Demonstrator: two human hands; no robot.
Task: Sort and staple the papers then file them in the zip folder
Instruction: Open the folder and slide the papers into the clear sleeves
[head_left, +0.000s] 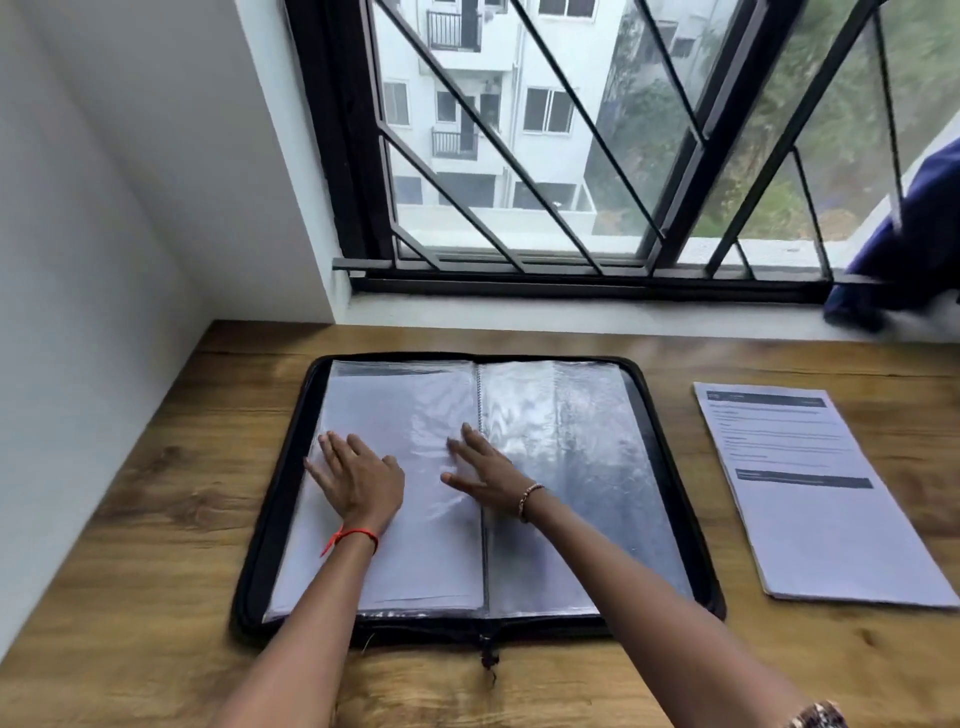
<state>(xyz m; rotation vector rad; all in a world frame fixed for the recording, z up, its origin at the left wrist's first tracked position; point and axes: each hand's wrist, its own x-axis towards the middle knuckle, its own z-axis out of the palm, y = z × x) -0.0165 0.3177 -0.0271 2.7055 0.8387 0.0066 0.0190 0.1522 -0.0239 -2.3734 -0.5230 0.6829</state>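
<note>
The black zip folder (254, 577) lay open on the brown wooden bench (130, 545). The left hand (358, 480) pressed flat, fingers straight, on the white sheet in the left clear plastic sleeve (405, 410). The right hand (480, 467) lay spread open beside the spine. A stack of printed white papers (810, 519) rested well apart on the right, below the black-barred window (519, 156).

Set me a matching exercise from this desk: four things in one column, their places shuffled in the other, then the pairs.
1 left hand
2 right hand
3 loose papers
4 blue cloth

A on the windowsill
B flat on the zip folder, left page
C on the desk, right of the folder
D by the folder's spine

Pairs: 1-B, 2-D, 3-C, 4-A
</note>
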